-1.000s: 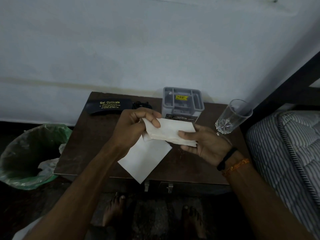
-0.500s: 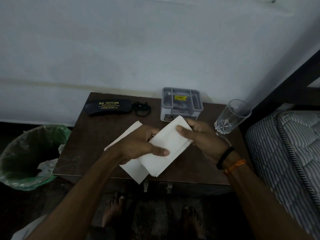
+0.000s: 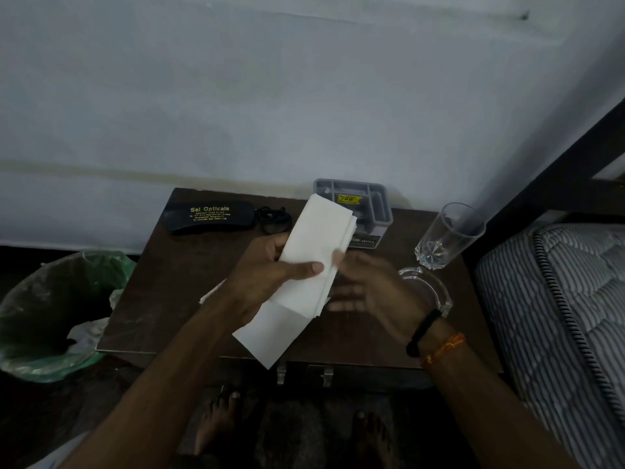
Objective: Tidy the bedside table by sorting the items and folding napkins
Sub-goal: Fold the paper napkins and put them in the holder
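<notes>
Head view, looking down at a dark brown wooden bench set against a pale wall. Left hand gripping a folded white paper napkin, thumb laid across its face and fingers behind; napkin held above the middle of the bench, tilted, upper end overlapping the view of a grey plastic compartment organiser with a yellow price sticker; a second white napkin flat on the bench below the held one, one corner past the front edge. Right hand blurred, fingers straight and spread wide, holding nothing, just right of the held napkin's edge; touching or apart, cannot tell; black band and orange thread on that wrist. At the bench's rear left, a black spectacle case with gold lettering, a coiled black cord just beside it. At the right rear, a clear drinking glass, upright; near it and partly behind the right wrist, a clear glass ashtray. Left of the bench, a bin lined with a green plastic bag, on the floor; to the right, a striped grey mattress; bare feet visible below the bench's front edge.
</notes>
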A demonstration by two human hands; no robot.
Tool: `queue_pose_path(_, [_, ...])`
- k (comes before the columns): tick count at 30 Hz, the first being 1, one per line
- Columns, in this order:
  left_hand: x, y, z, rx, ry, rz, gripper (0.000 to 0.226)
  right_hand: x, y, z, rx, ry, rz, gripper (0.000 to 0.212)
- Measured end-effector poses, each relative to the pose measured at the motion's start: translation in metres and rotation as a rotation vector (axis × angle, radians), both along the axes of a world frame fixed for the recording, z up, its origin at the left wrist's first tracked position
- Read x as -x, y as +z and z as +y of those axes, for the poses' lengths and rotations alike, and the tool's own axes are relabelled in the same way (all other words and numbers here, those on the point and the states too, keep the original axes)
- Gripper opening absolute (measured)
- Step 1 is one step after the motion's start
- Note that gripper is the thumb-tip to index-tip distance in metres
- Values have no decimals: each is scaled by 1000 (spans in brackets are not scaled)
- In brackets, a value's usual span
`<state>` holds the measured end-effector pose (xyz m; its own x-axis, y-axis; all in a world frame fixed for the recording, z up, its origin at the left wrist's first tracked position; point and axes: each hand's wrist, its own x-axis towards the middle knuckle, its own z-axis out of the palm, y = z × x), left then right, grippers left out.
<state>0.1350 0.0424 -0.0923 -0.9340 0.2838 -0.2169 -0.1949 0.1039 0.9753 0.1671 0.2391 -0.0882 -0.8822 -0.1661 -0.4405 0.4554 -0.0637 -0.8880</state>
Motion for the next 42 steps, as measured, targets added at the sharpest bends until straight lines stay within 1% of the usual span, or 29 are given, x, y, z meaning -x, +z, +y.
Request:
queue_pose_path(1, [-1, 0, 3, -13, 22, -7, 45, -3, -2, -6, 35, 34, 25, 44])
queue_pose_path(3, [-2, 0, 7, -8, 45, -16, 48, -3, -5, -16, 31, 1, 101, 36])
queue_pose_path(6, [-1, 0, 11, 11, 82, -50, 49, 2, -8, -16, -117, -56, 189, 22])
queue_pose_path(9, [2, -1, 11, 1, 90, -82, 42, 5, -10, -11, -278, -26, 248, 19])
queue_pose_path(11, [1, -3, 12, -18, 90, -92, 40, 4, -10, -11, -432, -16, 302, 22])
queue_pose_path(12, [1, -4, 13, -27, 92, -99, 39, 3, -10, -11, -491, -34, 324, 27])
queue_pose_path(13, [1, -6, 14, -34, 95, -108, 39, 3, -10, -12, -505, -69, 338, 36])
queue_pose_path(15, [2, -8, 16, -41, 109, -124, 40, 4, -9, -13, -465, -132, 372, 56])
queue_pose_path(16, [3, -8, 16, -47, 119, -125, 40, 6, -8, -13, -450, -142, 397, 62])
queue_pose_path(17, [3, -9, 17, -57, 130, -122, 39, 7, -7, -12, -435, -135, 422, 62])
queue_pose_path(19, [5, -11, 18, -71, 138, -109, 38, 9, -4, -13, -388, -91, 445, 48])
queue_pose_path(22, [7, -11, 20, -54, 118, -72, 31, 11, -4, -13, -336, -16, 416, 23])
queue_pose_path(24, [10, -12, 21, -67, 115, -76, 28, 15, -4, -8, -347, -42, 412, 19])
queue_pose_path(26, [14, -11, 20, -29, 132, -51, 29, 19, -4, -2, -408, -126, 455, 23])
queue_pose_path(29, [30, -5, 21, 164, 191, 109, 50, 27, -2, 11, -577, -271, 563, 32])
queue_pose_path(31, [45, 4, 24, 263, 182, 228, 61, 35, 3, 21, -606, -371, 599, 46])
queue_pose_path(32, [53, 10, 27, 274, 147, 247, 62, 41, 5, 26, -588, -421, 606, 55])
queue_pose_path(34, [66, 19, 34, 237, 49, 197, 61, 51, 11, 33, -541, -487, 595, 70])
queue_pose_path(36, [76, 24, 40, 198, -44, 161, 59, 59, 16, 36, -499, -486, 580, 78])
queue_pose_path(37, [79, 27, 43, 206, -84, 191, 54, 62, 18, 36, -489, -469, 575, 78])
queue_pose_path(38, [82, 29, 45, 223, -111, 245, 47, 64, 20, 34, -489, -447, 574, 75])
queue_pose_path(40, [86, 31, 49, 214, -110, 332, 36, 68, 23, 30, -520, -394, 582, 57])
queue_pose_path(42, [88, 29, 52, 184, -62, 339, 30, 69, 23, 27, -548, -329, 578, 41])
